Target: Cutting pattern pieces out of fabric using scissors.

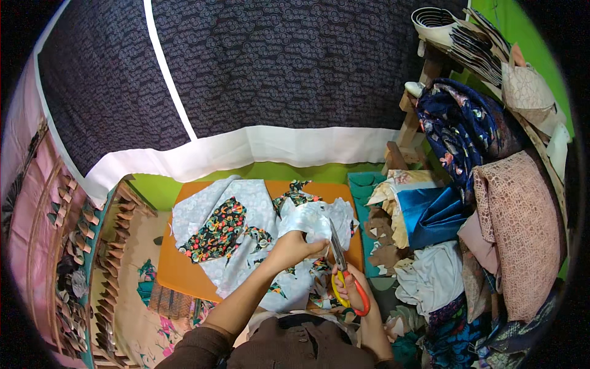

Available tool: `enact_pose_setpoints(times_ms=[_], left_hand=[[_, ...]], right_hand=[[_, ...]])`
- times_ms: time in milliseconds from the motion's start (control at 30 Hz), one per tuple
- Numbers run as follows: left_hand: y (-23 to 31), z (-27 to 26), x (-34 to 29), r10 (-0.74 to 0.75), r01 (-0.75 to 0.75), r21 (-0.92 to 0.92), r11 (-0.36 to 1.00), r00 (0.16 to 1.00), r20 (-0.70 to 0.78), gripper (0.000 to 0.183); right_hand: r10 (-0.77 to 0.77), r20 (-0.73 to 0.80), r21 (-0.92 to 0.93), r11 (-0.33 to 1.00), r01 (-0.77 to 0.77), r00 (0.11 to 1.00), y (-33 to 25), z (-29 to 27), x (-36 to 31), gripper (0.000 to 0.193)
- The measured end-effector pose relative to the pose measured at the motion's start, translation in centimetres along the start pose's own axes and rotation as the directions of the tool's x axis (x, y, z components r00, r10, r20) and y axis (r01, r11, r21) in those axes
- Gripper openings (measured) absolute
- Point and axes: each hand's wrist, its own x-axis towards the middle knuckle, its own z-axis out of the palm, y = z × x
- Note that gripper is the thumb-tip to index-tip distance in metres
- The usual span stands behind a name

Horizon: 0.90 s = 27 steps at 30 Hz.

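Observation:
My left hand (pixel 295 248) grips a bunched piece of pale blue-white fabric (pixel 310 220) and lifts it off the orange table (pixel 178 267). My right hand (pixel 351 288) holds scissors (pixel 343 270) with orange and yellow handles; the blades point up into the edge of that fabric, just right of my left hand. More pale fabric (pixel 203 215) lies spread on the table, with a black floral-print piece (pixel 220 229) on top of it to the left of my left hand.
Piles of folded cloth, blue satin (pixel 433 215), pink lace (pixel 522 227) and dark floral fabric (pixel 461 126), crowd the right side. A dark patterned curtain (pixel 258 67) with a white border hangs behind the table. Brown paper scraps (pixel 381 237) lie right of the table.

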Motion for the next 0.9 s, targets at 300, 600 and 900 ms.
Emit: enact_pose_setpoints(times_ms=[300,600,900], left_hand=[[0.1,-3.1,-1.5,0.152,-0.146,-0.056,0.988,0.982,0.115,0.072],[2.0,-6.3,-2.6,0.023,-0.026,0.03,0.999,0.995,0.093,0.031],[-0.3,-6.9,-1.2,0.182,-0.194,-0.112,0.975,0.977,-0.108,0.045]], right_hand=[[-0.02,0.044,-0.052,0.998,0.022,0.999,0.7,1.7,1.2,0.065],[0.093,-0.033,-0.05,0.994,-0.095,0.995,-1.0,4.0,2.0,0.067],[0.019,-0.023,-0.08,0.997,-0.021,1.0,1.2,5.3,3.3,0.066]])
